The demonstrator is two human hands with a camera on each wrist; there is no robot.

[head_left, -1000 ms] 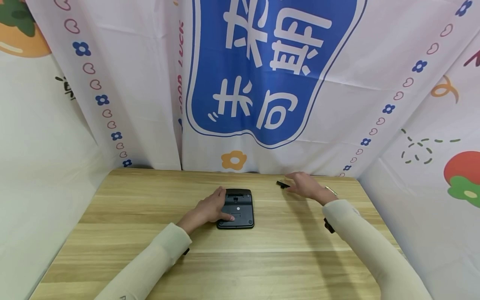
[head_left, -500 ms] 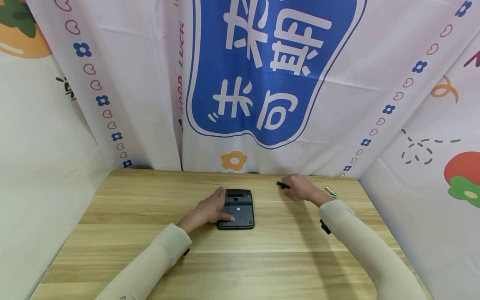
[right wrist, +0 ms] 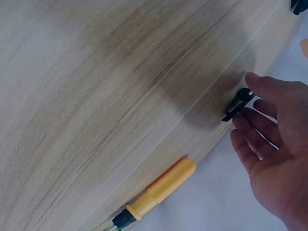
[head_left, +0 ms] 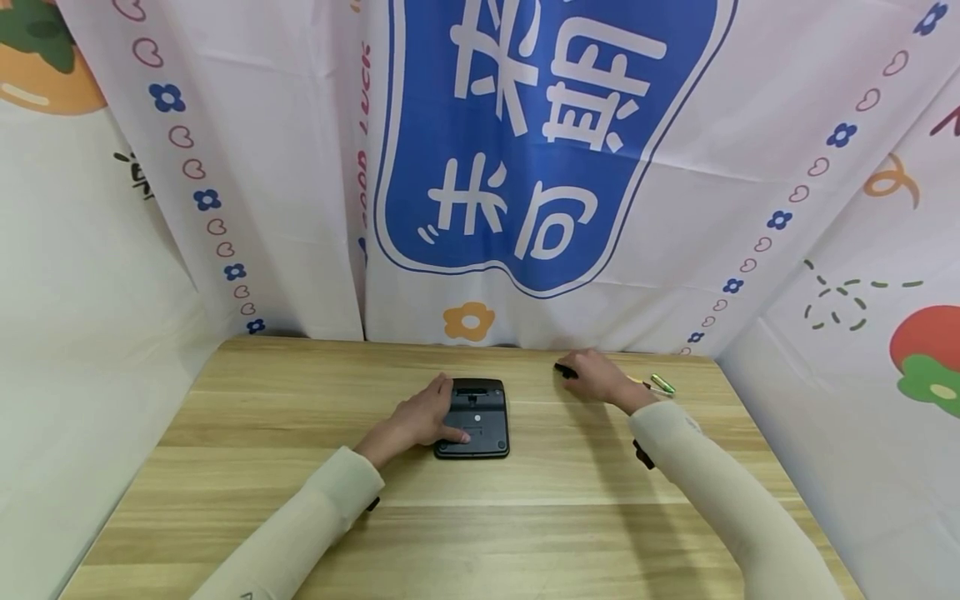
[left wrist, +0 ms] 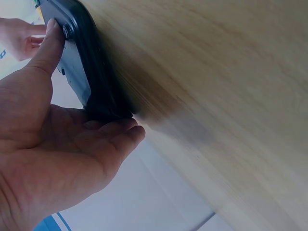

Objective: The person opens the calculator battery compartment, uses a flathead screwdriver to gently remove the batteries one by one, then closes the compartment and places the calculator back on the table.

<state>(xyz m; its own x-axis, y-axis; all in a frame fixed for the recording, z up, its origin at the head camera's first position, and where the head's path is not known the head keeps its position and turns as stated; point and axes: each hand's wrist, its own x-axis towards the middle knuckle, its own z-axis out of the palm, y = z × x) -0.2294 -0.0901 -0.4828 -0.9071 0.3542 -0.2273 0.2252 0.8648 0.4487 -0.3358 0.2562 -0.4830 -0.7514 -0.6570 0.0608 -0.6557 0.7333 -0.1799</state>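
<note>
A black calculator [head_left: 489, 423] lies face down on the table, its battery compartment [head_left: 472, 392] uncovered near the far end. My left hand [head_left: 420, 415] grips its left side, thumb on the back and the other fingers along the edge, as the left wrist view shows of the calculator [left wrist: 79, 67]. Farther right, near the table's back edge, my right hand [head_left: 597, 377] pinches a small black battery cover [right wrist: 237, 105] between thumb and fingers. The cover is tilted, close over the wood.
Right of my right hand lie a green battery [head_left: 663, 383] and a screwdriver with a yellow handle [right wrist: 168, 183], near the back edge of the wooden table [head_left: 525, 533]. Printed white cloth [head_left: 300, 208] hangs right behind the table and along both sides.
My right hand has moved slightly left and closed on the battery cover, which has turned a little. The battery and screwdriver have come into sight behind it. My left hand stays put.
</note>
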